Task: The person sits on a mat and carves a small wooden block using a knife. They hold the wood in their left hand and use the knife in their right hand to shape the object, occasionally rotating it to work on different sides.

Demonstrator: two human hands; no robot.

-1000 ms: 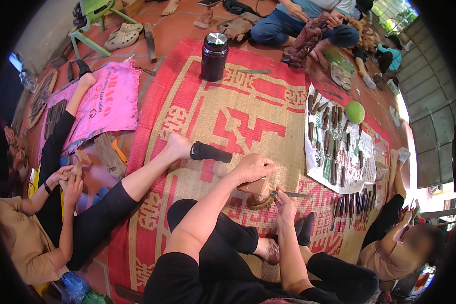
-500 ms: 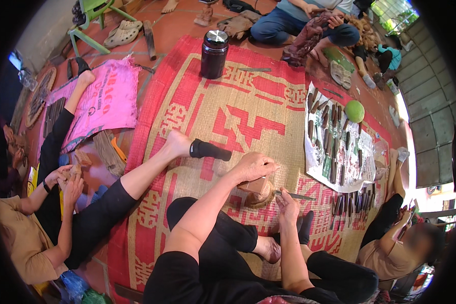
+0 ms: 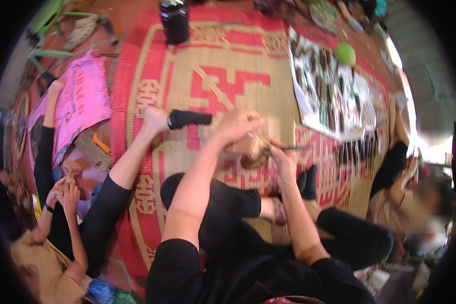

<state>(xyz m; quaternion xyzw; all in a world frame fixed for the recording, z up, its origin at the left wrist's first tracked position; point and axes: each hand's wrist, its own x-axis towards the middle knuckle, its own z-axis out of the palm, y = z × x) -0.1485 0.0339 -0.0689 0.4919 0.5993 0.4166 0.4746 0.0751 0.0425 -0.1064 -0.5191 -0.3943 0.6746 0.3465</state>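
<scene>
My left hand (image 3: pixel 236 127) is closed over a small brown wooden piece (image 3: pixel 252 153) that rests on the red and tan woven mat (image 3: pixel 228 66) just ahead of my crossed legs. My right hand (image 3: pixel 282 157) sits right beside the piece and grips a thin dark carving tool (image 3: pixel 289 148), whose tip meets the wood. The picture is blurred by motion, so the shape of the wooden piece is unclear.
A black cylinder (image 3: pixel 189 118) lies on the mat by another person's bare foot (image 3: pixel 153 119). A white sheet with several dark tools (image 3: pixel 329 91) and a green ball (image 3: pixel 345 53) lies at right. A dark flask (image 3: pixel 175 20) stands far ahead. People sit at left and right.
The view has swung nearer and lower over the mat and is now blurred. My hands stay on the wooden piece, the right one still working the tool against it.
</scene>
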